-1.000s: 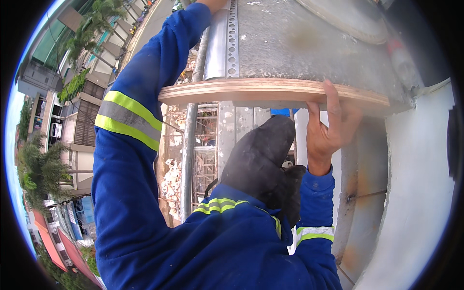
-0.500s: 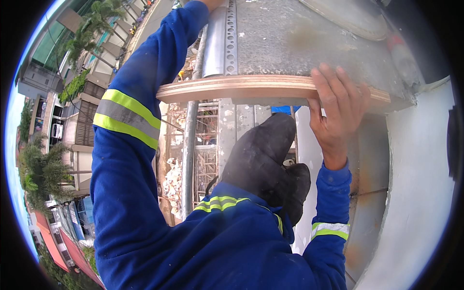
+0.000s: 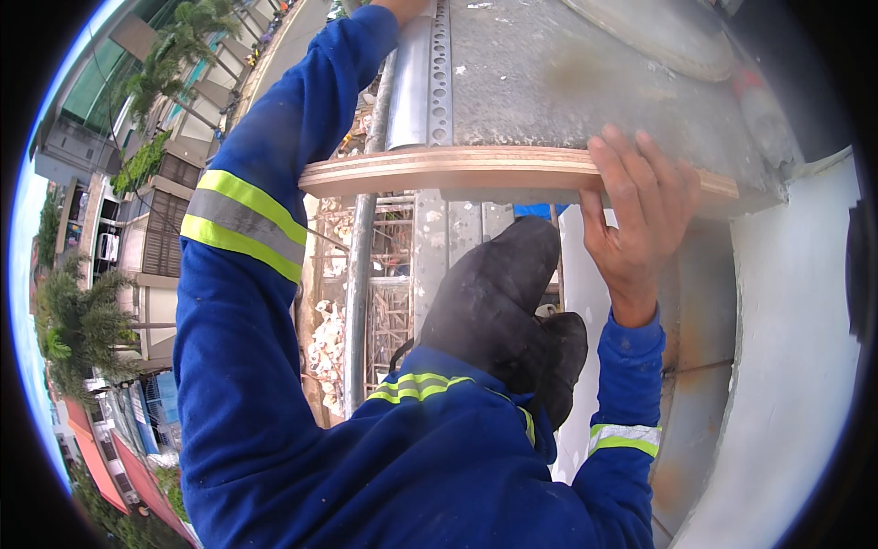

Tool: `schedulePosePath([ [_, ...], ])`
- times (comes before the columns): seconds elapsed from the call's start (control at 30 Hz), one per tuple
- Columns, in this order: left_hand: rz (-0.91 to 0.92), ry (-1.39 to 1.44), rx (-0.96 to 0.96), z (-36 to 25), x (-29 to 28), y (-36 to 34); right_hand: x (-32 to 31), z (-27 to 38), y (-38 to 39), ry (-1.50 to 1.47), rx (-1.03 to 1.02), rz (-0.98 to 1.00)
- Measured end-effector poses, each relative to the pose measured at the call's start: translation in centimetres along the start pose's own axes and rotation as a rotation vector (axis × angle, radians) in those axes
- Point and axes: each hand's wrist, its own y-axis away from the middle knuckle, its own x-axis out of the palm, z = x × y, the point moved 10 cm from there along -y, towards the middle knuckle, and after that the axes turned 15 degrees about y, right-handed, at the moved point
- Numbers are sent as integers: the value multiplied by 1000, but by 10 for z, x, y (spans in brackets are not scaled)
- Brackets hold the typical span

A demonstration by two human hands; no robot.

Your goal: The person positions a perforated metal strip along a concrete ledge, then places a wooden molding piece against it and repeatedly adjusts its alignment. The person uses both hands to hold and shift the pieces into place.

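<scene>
A pale layered plywood board lies crosswise along the edge of a rough grey concrete slab. My right hand grips the board near its right end, fingers over its upper edge and thumb against the lower side. My left hand reaches to the top edge of the view beside a silver metal strip with a perforated flange; its fingers are out of sight. The board's left end meets my left sleeve. My dark-trousered leg is bent below the board.
Metal scaffold pipes and planks lie below me, with debris and framework further down. A white wall and grey rust-stained panels are on my right. A street, palm trees and buildings show far below on my left.
Since one second ago my right hand has moved a little right and up, and more of its fingers now lie over the board's top edge. The board looks almost unmoved.
</scene>
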Motion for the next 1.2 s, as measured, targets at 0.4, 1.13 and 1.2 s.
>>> schedulePosePath([
  [0.4,-68,909,-258,22,22,5,-1,1,-1,2,-12,-20],
  [1.13,-68,1000,-164,53,52,-28,-3,5,-3,44,-94,-3],
  [1.2,-31,926,-105,55,54,-32,-3,3,-3,32,-58,-7],
])
